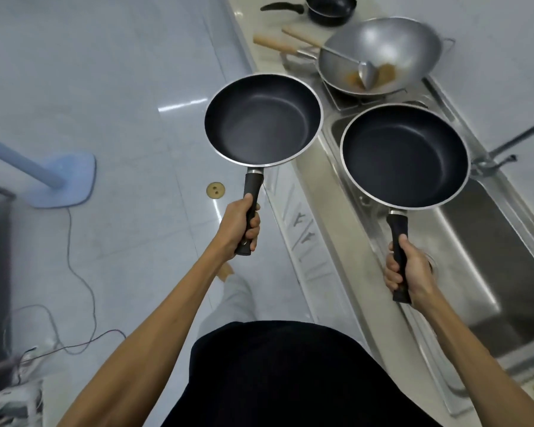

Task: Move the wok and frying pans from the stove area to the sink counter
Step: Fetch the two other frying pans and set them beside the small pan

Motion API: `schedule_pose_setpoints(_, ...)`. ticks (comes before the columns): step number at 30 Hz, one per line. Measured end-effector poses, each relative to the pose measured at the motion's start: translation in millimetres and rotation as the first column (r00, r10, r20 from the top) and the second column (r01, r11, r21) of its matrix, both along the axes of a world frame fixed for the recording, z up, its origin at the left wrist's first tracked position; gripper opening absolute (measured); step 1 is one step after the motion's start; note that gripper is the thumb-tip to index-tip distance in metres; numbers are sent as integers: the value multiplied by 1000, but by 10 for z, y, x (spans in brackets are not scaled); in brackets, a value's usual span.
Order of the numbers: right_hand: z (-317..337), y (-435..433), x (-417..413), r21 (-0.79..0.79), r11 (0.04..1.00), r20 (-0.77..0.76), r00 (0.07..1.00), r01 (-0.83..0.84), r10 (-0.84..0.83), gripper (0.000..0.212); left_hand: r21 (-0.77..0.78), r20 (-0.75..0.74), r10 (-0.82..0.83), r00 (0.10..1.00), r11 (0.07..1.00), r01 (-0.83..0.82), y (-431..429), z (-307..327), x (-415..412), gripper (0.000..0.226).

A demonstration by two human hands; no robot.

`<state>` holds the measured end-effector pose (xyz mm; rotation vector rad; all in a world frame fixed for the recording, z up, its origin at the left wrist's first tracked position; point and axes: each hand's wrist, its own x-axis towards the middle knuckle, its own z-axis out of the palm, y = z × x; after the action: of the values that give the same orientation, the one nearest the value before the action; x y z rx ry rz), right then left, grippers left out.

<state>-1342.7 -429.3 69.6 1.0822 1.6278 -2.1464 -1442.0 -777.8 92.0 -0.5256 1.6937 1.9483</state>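
I hold two dark non-stick frying pans level in the air. My left hand (239, 224) grips the black handle of the left frying pan (262, 118), which hangs over the floor beside the counter edge. My right hand (409, 272) grips the handle of the right frying pan (404, 155), which hovers above the steel sink (475, 266). Farther along the counter a steel wok (389, 44) with a wooden handle sits on the drainboard, with a metal ladle (367, 73) and brown residue inside. A small black pan (330, 9) stands at the far end.
A tap (500, 155) rises at the sink's right rim. The counter's front edge (309, 180) runs diagonally from top centre to bottom right. On the tiled floor are a blue fan base (64, 183), a trailing cable (74, 272) and a round floor drain (215, 190).
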Motion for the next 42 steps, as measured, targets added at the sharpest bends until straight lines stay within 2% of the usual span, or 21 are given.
schedule_pose_setpoints(8, 236, -1191, -1895, -51, 999, -94, 996, -9, 4, 37, -47, -94, 31, 995, 998, -35, -1210, 313, -1673, 35)
schedule_pose_setpoints(16, 324, -1974, -3430, -64, 997, -107, 993, -52, 45, 36, -8, -138, 82, 987, 996, -84, -1776, 308, -3011, 35)
schedule_pose_setpoints(25, 146, -2254, -5497, -37, 994, -144, 985, -105, 99, 35, -19, -134, 86, 987, 996, -89, -2094, 173, -4980, 35)
schedule_pose_setpoints(33, 301, -2290, -7487, -105, 990, -97, 992, -96, 86, 39, -59, -110, 91, 990, 993, -98, -2299, 309, -6713, 35)
schedule_pose_setpoints(42, 142, -2551, -9042, -137, 990, -75, 996, 35, -46, 39, -86, -100, 23, 995, 996, -32, -2667, 274, -8501, 33)
